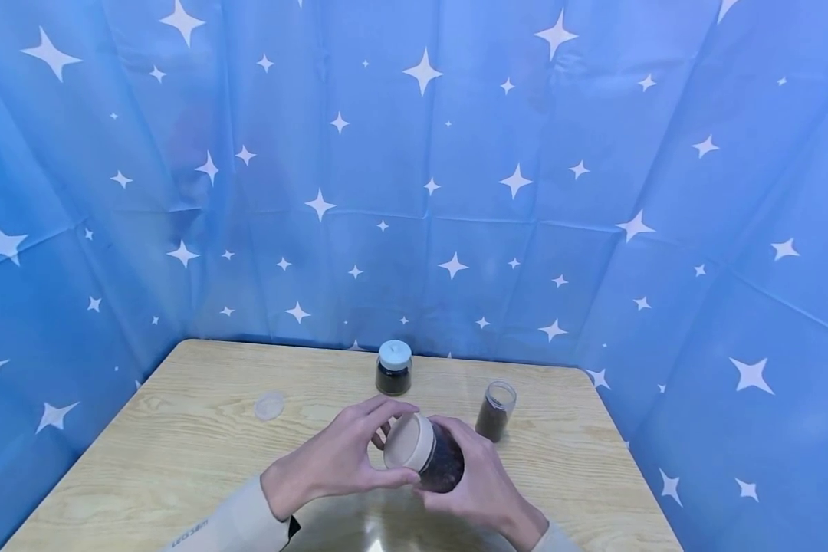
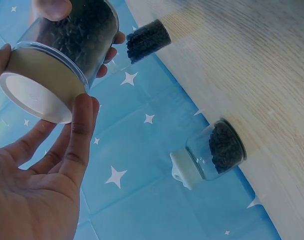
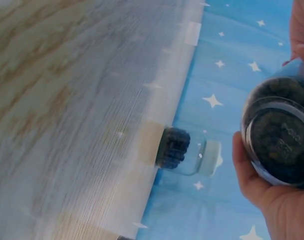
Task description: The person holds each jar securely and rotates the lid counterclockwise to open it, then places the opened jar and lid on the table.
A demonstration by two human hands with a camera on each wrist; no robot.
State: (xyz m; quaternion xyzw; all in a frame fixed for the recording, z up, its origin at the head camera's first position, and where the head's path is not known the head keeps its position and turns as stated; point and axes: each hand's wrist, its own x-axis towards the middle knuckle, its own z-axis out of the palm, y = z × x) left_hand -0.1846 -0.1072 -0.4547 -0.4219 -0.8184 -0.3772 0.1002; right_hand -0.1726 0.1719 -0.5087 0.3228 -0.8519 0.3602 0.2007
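Both hands hold a clear jar [image 1: 443, 464] of dark granules, tilted on its side above the near table edge. My left hand [image 1: 359, 456] grips its beige lid [image 1: 407, 442] with thumb and fingers curled round the rim. In the left wrist view the fingers [image 2: 81, 131] wrap the lid [image 2: 37, 95]. My right hand [image 1: 481, 477] cups the jar's body from the right. The right wrist view shows the jar's base [image 3: 280, 136] resting in the right hand [image 3: 271, 202].
A small jar with a pale lid [image 1: 394, 368] stands at the back middle of the wooden table [image 1: 179, 445]. An open vial of dark granules [image 1: 495, 410] stands to its right. A clear loose lid [image 1: 270, 405] lies at the left. Blue starred cloth [image 1: 414, 192] surrounds the table.
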